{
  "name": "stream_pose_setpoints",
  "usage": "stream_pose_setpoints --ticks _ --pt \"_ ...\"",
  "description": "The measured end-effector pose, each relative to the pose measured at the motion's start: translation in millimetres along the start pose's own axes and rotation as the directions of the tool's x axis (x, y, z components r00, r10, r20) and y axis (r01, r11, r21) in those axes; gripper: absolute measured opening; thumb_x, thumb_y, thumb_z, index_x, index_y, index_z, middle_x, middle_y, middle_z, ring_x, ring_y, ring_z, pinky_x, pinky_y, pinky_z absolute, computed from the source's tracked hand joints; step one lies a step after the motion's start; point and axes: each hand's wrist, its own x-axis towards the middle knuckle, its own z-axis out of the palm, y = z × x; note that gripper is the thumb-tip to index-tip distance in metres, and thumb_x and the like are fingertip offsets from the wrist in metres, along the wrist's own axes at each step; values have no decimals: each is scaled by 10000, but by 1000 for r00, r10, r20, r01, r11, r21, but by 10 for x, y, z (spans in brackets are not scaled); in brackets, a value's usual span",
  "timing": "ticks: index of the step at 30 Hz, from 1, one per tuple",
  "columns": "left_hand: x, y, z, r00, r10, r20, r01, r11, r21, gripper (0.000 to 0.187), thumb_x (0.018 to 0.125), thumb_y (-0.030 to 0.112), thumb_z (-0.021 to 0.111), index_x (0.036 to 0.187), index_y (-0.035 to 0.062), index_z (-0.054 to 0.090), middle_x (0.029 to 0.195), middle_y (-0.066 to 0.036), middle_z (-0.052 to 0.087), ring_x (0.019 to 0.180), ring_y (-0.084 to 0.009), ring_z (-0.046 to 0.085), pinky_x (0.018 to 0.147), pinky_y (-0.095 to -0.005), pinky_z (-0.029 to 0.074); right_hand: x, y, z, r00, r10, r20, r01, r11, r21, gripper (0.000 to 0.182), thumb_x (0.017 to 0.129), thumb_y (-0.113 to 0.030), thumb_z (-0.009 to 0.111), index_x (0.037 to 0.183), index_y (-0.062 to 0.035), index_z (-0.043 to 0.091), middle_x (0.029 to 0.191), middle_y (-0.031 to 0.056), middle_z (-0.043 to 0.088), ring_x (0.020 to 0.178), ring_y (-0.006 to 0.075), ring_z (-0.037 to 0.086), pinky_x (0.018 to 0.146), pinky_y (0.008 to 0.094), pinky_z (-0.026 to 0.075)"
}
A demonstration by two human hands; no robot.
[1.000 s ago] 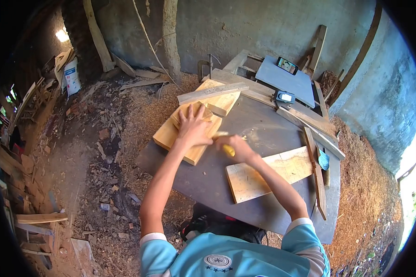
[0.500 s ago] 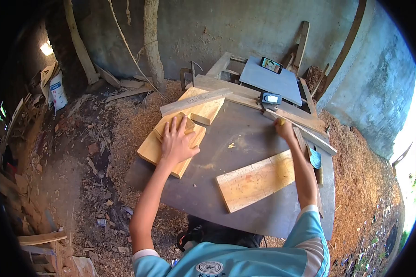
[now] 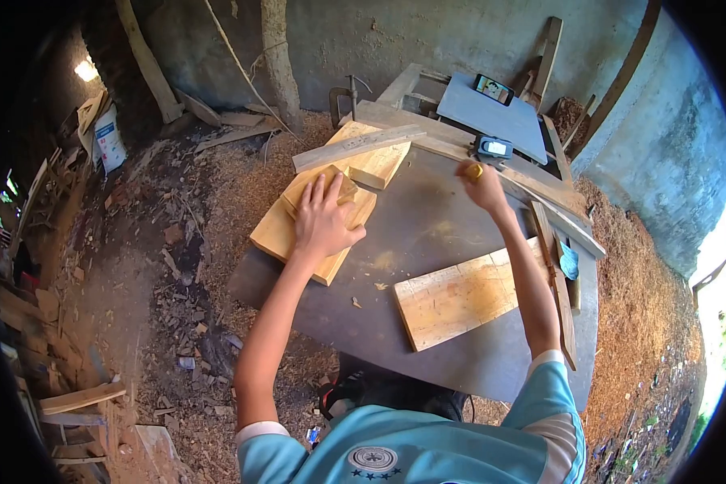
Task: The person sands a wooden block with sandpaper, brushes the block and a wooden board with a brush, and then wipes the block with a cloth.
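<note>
My left hand (image 3: pixel 325 219) lies with spread fingers on a small wooden block (image 3: pixel 345 189), pressed onto a thick light board (image 3: pixel 348 234). Under its upper end sits another light board (image 3: pixel 385 165), crossed by a narrow grey wooden strip (image 3: pixel 355 148). My right hand (image 3: pixel 484 187) is closed round a thing with a yellow end (image 3: pixel 474 171), raised over the far right of the table; the rest of it is hidden in the fist. Below my right forearm rests a flat plank (image 3: pixel 452 302) with marked lines.
The grey table (image 3: pixel 331 310) carries long strips (image 3: pixel 557 282) along its right side and a blue cloth-like piece (image 3: pixel 569 261). A dark device (image 3: pixel 493 148) and a phone (image 3: pixel 494 89) on a grey panel (image 3: pixel 492 117) stand at the back. A clamp (image 3: pixel 343 101) grips the far edge.
My right hand has lifted from beside the right-hand strips and moved left and up, still holding the yellow-ended thing. My left hand stays on the block. The whole view has shifted slightly.
</note>
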Motion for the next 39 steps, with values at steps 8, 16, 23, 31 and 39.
stream_pose_setpoints --ticks 8,16,23,31,39 --pt "-73 143 -54 919 290 -267 -249 952 175 322 667 308 638 886 74 677 1190 -173 528 1172 -358 440 1032 -493 286 -865 -709 299 937 -240 253 189 959 209 196 693 -24 572 874 -68 636 840 126 660 833 300 633 706 399 496" --pt "-796 1117 -129 843 490 224 -339 805 -487 894 507 623 750 1288 266 502 1400 -241 275 1246 -422 323 1049 -492 263 -611 136 -92 935 348 -76 -340 812 -474 154 733 -66 558 838 -22 662 848 243 634 828 352 633 712 417 519" --pt "-968 1392 -253 885 434 167 -262 763 -591 814 508 515 797 1217 190 565 1322 -213 353 1220 -385 351 1003 -473 307 -1024 -556 -112 977 88 194 -129 969 212 196 707 -111 595 881 -76 679 820 204 651 821 334 635 712 396 524" --pt "-1197 1624 -293 935 341 97 -210 754 -623 659 515 407 805 1101 165 622 1142 -73 502 1200 -365 378 980 -495 309 -1237 -646 364 986 -56 154 49 998 48 156 723 -28 562 842 -82 646 778 133 662 739 296 647 681 358 514" --pt "-1377 1807 -290 960 278 29 -196 745 -638 549 514 391 802 992 159 660 1089 -46 508 1199 -367 376 940 -504 315 -712 -283 745 981 189 49 -174 958 -227 176 715 -160 643 871 -80 658 830 132 661 794 313 636 689 401 519"
